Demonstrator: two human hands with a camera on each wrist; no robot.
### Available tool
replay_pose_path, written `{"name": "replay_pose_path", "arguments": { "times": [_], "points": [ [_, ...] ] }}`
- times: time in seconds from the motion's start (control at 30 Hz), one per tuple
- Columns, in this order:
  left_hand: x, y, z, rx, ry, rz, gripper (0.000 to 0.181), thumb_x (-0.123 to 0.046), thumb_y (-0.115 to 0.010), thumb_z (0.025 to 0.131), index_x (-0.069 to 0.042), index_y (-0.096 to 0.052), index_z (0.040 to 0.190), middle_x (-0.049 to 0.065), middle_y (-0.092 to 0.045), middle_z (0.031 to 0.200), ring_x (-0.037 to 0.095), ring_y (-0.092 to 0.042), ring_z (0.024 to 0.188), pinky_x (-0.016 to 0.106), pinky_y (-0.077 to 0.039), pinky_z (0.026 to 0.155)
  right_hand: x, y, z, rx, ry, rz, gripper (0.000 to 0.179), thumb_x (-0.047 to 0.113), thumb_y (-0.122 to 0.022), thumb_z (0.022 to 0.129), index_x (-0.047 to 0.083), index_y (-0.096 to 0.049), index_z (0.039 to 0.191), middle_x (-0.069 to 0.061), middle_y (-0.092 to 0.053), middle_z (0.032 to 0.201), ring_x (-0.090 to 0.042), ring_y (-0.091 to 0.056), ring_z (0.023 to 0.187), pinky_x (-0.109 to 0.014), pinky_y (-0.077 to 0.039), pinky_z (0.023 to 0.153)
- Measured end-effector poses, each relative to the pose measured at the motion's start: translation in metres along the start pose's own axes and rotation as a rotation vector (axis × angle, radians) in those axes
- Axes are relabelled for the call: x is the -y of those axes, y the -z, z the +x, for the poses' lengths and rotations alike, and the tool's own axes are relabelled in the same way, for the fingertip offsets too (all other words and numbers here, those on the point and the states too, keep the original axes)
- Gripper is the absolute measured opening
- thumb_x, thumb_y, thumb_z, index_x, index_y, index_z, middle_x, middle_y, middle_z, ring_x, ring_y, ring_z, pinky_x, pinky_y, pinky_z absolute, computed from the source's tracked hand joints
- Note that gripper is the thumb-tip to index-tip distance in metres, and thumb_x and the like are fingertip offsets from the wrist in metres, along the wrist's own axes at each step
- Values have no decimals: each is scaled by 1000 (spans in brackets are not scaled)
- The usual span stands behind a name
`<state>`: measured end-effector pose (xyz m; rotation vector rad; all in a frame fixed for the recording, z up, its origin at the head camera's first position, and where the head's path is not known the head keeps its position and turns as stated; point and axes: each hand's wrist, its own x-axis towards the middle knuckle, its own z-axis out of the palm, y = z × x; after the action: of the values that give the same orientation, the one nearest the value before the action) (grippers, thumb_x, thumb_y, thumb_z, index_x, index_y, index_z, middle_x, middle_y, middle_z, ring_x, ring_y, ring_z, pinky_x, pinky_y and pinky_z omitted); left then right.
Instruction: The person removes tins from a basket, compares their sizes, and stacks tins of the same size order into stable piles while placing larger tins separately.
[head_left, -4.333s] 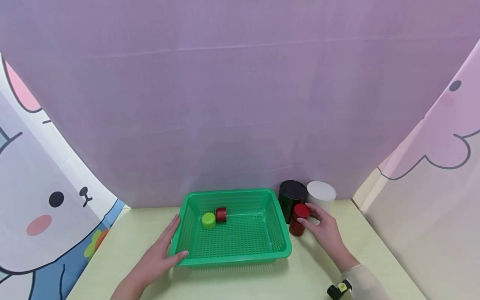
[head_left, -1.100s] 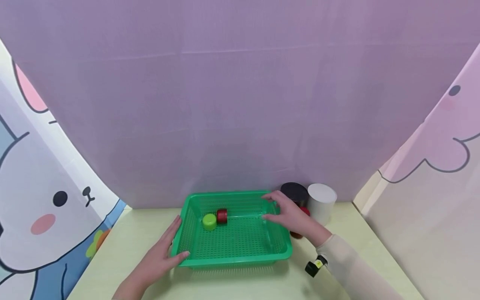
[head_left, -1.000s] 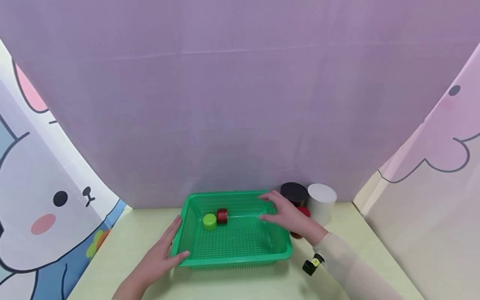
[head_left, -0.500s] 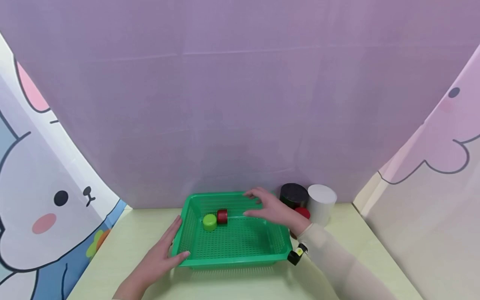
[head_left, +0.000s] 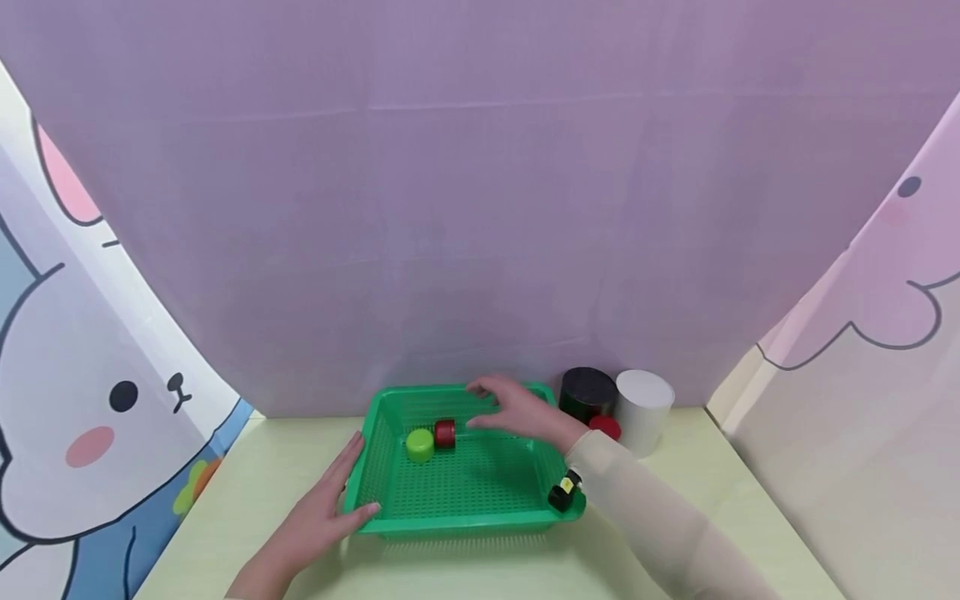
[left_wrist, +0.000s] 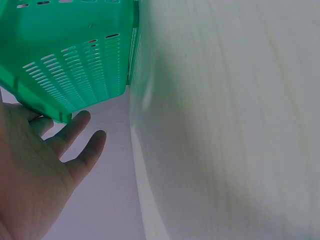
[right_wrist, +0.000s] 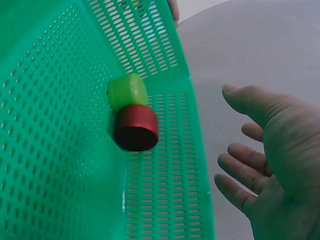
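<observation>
In the head view, a green slotted plastic basket [head_left: 480,522] stands on the table. Inside, at its left, a small lime-green round piece [head_left: 420,446] touches a small red cylinder [head_left: 445,433] lying on its side. My left hand [head_left: 311,517] rests on the basket's left rim, thumb over the near corner. Its fingers [left_wrist: 90,155] are spread along the outside, some apart from the basket. My right hand [head_left: 517,412] reaches over the basket's far right part, thumb and fingers apart. In the right wrist view, nothing is in that hand [right_wrist: 280,155].
Right of the basket stand a black cylinder [head_left: 588,392] and a white cylinder [head_left: 645,404]. Before them shows a red round top [head_left: 604,427], partly hidden by my right sleeve. A purple cloth [head_left: 480,250] hangs behind, with printed cloths at both sides.
My right hand has let go of the red stack beside the black cylinder and moved left over the basket towards the small red cylinder. My left hand stays on the rim.
</observation>
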<state>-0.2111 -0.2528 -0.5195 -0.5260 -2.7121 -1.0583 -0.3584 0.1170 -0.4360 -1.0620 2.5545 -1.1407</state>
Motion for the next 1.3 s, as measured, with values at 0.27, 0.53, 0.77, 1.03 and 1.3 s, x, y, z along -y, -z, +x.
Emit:
{"name": "replay_pose_path", "arguments": {
  "times": [0.27,0.53,0.77,1.03,1.3],
  "points": [
    [1,-2,0,-4,-6,6,103,-39,-83,100,-10,-21,178,16,-20,183,53,-30,161,75,-42,115,-12,-16,21,57,40,-43,60,31,-83,103,12,-61,155,-17,-60,154,-32,-59,139,-57,-52,113],
    [1,-2,0,3,2,-4,102,-39,-82,101,-13,-20,178,15,-19,184,53,-29,161,76,-41,115,-15,-31,33,95,31,-98,64,31,-83,103,9,-58,158,-8,-60,154,-29,-60,139,-48,-53,112],
    [-2,-1,0,5,6,-8,102,-39,-82,101,-12,-21,178,16,-20,183,53,-29,161,76,-41,115,-20,-41,39,117,10,-126,63,33,-83,103,13,-60,158,-2,-59,157,-26,-59,142,-45,-53,113],
    [-5,1,0,6,20,-8,102,-40,-82,101,-11,-22,178,16,-20,183,53,-29,161,76,-42,114,-22,-48,42,143,-7,-190,63,30,-83,103,17,-60,160,-1,-57,160,-26,-60,142,-45,-55,111],
    [-2,-1,1,6,15,-1,103,-40,-82,101,-12,-20,178,15,-19,184,52,-29,162,75,-42,115,-24,-54,43,146,0,-285,63,31,-84,102,19,-60,159,2,-58,160,-20,-59,142,-41,-54,112]
  ]
}}
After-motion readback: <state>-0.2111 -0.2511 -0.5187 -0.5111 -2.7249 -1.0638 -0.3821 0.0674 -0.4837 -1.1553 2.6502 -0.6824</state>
